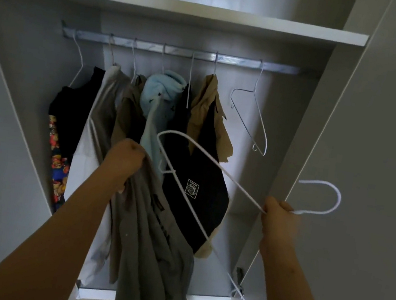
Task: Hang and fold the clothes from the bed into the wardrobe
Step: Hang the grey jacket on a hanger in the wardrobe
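At the open wardrobe, my left hand is fisted round the top of a grey shirt, which hangs down in front of the opening. My right hand grips a white hanger at its neck, with the hook pointing right toward the door and the frame tilted across the hanging clothes. Shirt and hanger are not touching. On the rail behind them hang a black top, a blue garment and a khaki shirt, among others. 1 bare hanger hangs at the rail's right end.
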Available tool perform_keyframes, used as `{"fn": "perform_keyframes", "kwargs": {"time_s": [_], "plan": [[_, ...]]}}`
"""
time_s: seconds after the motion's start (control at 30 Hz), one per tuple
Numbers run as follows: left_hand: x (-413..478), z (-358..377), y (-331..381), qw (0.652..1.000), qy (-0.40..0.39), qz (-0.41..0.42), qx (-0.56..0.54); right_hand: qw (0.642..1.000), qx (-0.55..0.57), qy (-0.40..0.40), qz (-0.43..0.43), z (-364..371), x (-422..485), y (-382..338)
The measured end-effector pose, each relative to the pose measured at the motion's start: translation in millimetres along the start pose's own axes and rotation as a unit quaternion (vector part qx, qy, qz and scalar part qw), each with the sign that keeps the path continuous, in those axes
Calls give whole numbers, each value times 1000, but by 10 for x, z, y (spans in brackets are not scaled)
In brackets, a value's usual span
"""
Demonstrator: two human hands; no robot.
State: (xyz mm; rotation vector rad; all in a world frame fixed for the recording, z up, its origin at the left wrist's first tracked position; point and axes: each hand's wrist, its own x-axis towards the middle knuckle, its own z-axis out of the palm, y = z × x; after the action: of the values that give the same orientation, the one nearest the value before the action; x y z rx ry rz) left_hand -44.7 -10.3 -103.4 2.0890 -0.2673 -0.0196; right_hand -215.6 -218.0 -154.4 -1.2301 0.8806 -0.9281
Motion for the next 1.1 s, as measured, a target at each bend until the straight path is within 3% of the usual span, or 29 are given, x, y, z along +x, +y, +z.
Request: {"fn": "perform_keyframes", "kwargs": {"time_s": [0.07, 0.2, 0.33, 0.5, 0.63, 0.7, 0.73, 0.8, 0.87, 0.9, 0.97, 1.1], "plan": [[-3, 16, 52, 995, 8, -34, -95, 999, -46, -7, 4, -24, -2, 28], [-80, 121, 160, 996, 23, 19, -82, 991, -129, -39, -6, -23, -37, 122], [-316, 332, 328, 984, -101, 31, -142, 985, -151, -75, -32, 97, -122, 173], [-581, 495, 392, 942, -232, 57, -237, 979, -143, -141, -41, 300, -279, 229], [-636, 488, 345, 901, -376, 76, -201, 988, -73, -133, 40, 400, -347, 221], [-584, 441, 285, 905, -394, 107, -119, 992, -57, -94, 61, 393, -330, 168], [-559, 417, 242, 913, -375, 151, -54, 993, -63, -78, 55, 384, -318, 151], [-520, 394, 149, 918, -240, 292, 118, 995, -76, -59, 28, 371, -305, 120], [-500, 413, 73, 863, -89, 410, 281, 996, -74, -58, 0, 370, -305, 87], [-492, 437, 67, 839, -74, 437, 316, 995, -73, -63, -12, 369, -308, 68], [-482, 478, 84, 819, -103, 448, 345, 993, -77, -73, -45, 359, -324, 27], [-453, 513, 135, 870, -83, 416, 250, 980, -103, -66, -156, 304, -331, -61]]}}
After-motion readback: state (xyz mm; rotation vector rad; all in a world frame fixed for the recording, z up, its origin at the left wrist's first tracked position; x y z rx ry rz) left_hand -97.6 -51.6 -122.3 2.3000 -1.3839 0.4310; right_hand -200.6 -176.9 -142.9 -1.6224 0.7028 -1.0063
